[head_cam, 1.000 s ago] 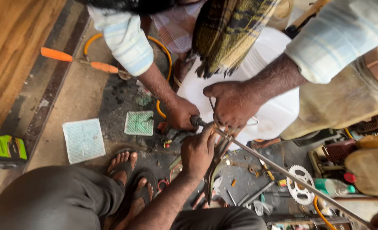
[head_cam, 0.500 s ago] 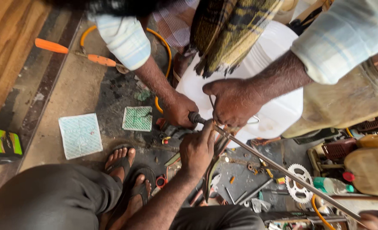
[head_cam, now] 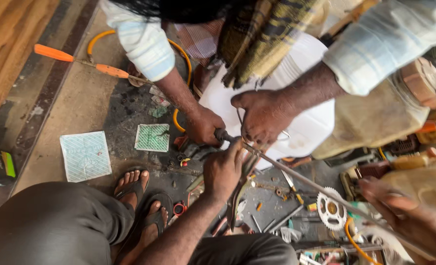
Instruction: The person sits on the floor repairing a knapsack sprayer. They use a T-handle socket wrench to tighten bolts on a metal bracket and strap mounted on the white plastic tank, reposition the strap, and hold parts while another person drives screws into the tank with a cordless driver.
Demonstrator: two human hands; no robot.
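**Four hands crowded on one rod: slip risk at the clamp point**

The person's left hand (head_cam: 223,169) has its fingers (head_cam: 237,149) wrapped tight about the handles of dark pliers (head_cam: 235,201), whose head meets a thin metal rod (head_cam: 296,177) at its far-left end. The rod runs from there to the near right, above the floor (head_cam: 80,103), passing over a sprocket (head_cam: 332,211). The right hand (head_cam: 404,218) lies at the rod's near-right end; it is blurred, and whether its fingers are closed on the rod cannot be told.

Two co-workers' hands press in at the same spot: one in a striped sleeve (head_cam: 205,125) just left of the rod tip, one in a pale blue sleeve (head_cam: 262,118) touching the rod from above.

Hazards, as judged:
- If the pliers slip off the rod, the knuckles just beside them stand to be struck or pinched.
- The long rod, if released at one end, could whip sideways.
- Sandalled feet (head_cam: 139,196) sit near loose metal bits, exposed to anything dropped.
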